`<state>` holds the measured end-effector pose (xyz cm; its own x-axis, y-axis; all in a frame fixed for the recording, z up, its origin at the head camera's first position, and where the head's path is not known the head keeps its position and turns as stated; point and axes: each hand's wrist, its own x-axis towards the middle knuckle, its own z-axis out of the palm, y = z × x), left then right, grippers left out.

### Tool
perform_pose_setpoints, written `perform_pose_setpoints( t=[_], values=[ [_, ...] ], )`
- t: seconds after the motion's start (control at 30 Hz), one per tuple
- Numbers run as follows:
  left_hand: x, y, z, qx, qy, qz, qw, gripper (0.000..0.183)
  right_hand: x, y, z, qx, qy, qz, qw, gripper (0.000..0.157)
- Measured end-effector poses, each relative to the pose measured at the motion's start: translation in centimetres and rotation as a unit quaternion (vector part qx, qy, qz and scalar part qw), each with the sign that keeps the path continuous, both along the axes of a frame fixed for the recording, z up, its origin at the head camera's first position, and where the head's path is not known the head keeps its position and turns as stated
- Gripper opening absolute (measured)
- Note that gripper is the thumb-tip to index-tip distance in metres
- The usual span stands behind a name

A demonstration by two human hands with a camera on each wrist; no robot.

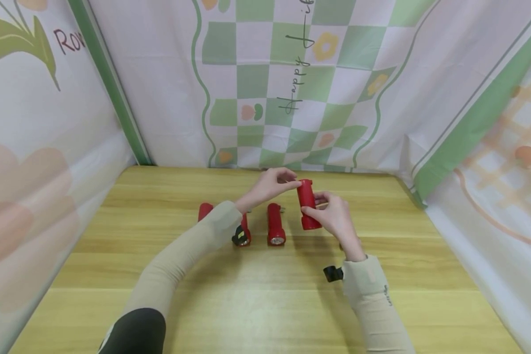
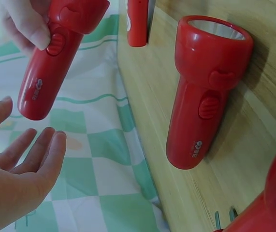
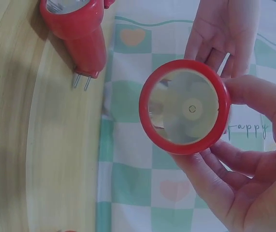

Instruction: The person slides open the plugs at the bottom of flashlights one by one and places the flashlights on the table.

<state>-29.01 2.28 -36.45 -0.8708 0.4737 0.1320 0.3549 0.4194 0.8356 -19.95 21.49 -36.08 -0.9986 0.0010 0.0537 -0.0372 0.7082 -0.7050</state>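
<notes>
My right hand (image 1: 334, 216) grips a red flashlight (image 1: 308, 205) above the table, its thumb by the ridged switch in the left wrist view. The lens end (image 3: 186, 108) faces the right wrist camera. My left hand (image 1: 272, 186) is at the flashlight's tail end. In the left wrist view its fingers (image 2: 50, 150) are spread loosely, a small gap from that end. Another red flashlight (image 1: 275, 223) lies on the table just left of the held one, with two metal prongs (image 3: 82, 81) out of its tail.
Further left, two more red flashlights, one (image 1: 205, 210) and another (image 1: 246, 227), lie partly hidden by my left forearm. A red piece (image 2: 138, 21) shows at the top of the left wrist view. Patterned cloth (image 1: 283, 98) hangs behind the wooden table (image 1: 256, 305).
</notes>
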Motion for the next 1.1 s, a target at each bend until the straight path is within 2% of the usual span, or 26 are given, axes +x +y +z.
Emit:
perform_pose_setpoints(
  t=[0.13, 0.4, 0.9, 1.1],
  values=[
    [0.2, 0.2, 0.1, 0.007, -0.002, -0.005, 1.0000, 0.047, 0.1, -0.1, 0.1, 0.001, 0.002, -0.002, 1.000, 0.049],
    [0.7, 0.4, 0.4, 0.026, -0.005, -0.013, 0.9996, 0.038, 0.2, -0.4, 0.2, 0.004, 0.017, -0.004, 1.000, 0.047],
    [0.9, 0.4, 0.5, 0.037, 0.012, 0.007, 0.9992, 0.034, 0.4, -0.7, 0.4, -0.009, 0.019, -0.009, 1.000, 0.048],
    [1.3, 0.4, 0.7, 0.041, 0.013, 0.016, 0.9989, 0.034, 0.5, -0.7, 0.4, -0.006, 0.024, -0.008, 1.000, 0.048]
  ],
)
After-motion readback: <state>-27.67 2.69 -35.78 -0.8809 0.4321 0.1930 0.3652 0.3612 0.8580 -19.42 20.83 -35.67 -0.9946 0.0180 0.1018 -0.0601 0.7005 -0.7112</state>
